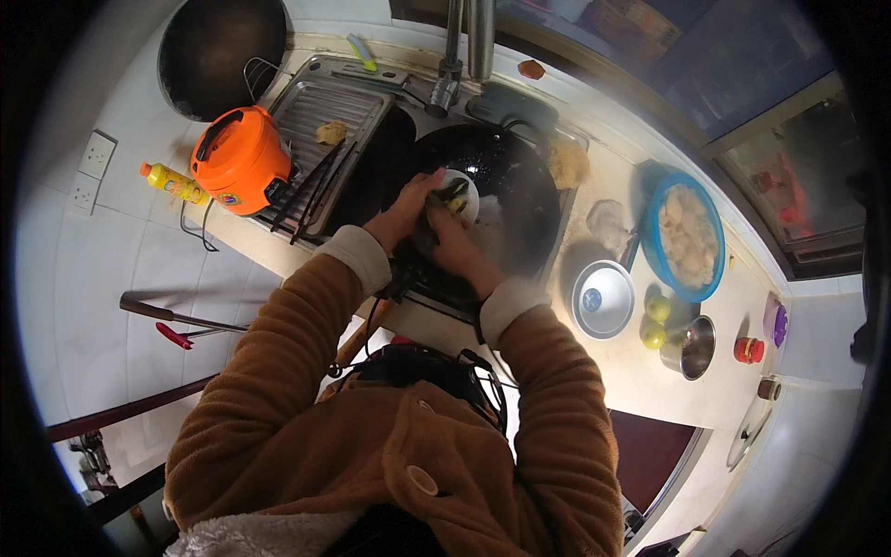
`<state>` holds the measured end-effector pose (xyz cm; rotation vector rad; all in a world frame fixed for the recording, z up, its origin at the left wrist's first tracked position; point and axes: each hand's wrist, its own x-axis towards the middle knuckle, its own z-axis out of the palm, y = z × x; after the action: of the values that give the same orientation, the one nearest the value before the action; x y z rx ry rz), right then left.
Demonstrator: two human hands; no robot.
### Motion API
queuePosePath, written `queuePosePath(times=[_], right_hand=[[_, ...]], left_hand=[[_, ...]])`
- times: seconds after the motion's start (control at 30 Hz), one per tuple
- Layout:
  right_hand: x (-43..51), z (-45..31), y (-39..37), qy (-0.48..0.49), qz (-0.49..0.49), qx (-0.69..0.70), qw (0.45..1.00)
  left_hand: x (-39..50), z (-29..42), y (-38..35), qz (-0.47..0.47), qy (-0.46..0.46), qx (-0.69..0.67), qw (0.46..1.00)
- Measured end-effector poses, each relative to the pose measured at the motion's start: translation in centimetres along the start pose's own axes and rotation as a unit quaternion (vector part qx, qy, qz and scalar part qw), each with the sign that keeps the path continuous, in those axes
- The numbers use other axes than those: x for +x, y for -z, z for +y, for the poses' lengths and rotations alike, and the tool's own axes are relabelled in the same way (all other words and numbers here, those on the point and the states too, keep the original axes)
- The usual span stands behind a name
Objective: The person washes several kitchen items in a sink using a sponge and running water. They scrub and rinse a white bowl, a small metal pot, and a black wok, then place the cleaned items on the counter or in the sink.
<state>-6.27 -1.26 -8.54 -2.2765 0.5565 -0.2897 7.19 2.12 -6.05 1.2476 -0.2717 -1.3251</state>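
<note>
Over the sink, my left hand [411,207] grips the far left rim of a small white bowl [470,195]. My right hand [456,244] is at the bowl's near side, its fingertips against or inside it. Dark and yellow patches show inside the bowl; whether they are a pattern, a cloth or food I cannot tell. Part of the bowl is hidden behind my fingers. Beneath both hands sits a large black wok [522,244], wet inside, with a pale patch near its middle.
The faucet [445,90] rises behind the wok. An orange rice cooker [240,163], a yellow bottle [174,182] and dark chopsticks [324,184] are left, around a ribbed drainboard [348,104]. To the right are a metal bowl [619,313], a blue basin [717,271], green fruits [654,335] and a steel pot [698,348].
</note>
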Motion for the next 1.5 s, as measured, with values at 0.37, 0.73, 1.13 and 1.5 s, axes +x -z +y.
queuePosePath(times=[0.37,0.73,1.13,1.5], right_hand=[[0.7,3.8,1.5,-0.095,-0.011,-0.312,0.945],[0.5,-0.3,0.6,-0.163,0.018,0.564,0.809],[-1.5,-0.3,1.4,-0.068,0.058,0.054,0.994],[-1.5,0.4,1.6,0.009,0.011,0.067,0.998]], left_hand=[[-0.3,-0.5,0.1,0.189,-0.028,0.574,0.796],[1.0,-2.0,-0.6,0.089,0.011,0.031,0.995],[0.1,-2.0,-1.0,0.178,-0.095,0.334,0.921],[-1.6,-0.3,-1.2,0.158,-0.105,0.408,0.893]])
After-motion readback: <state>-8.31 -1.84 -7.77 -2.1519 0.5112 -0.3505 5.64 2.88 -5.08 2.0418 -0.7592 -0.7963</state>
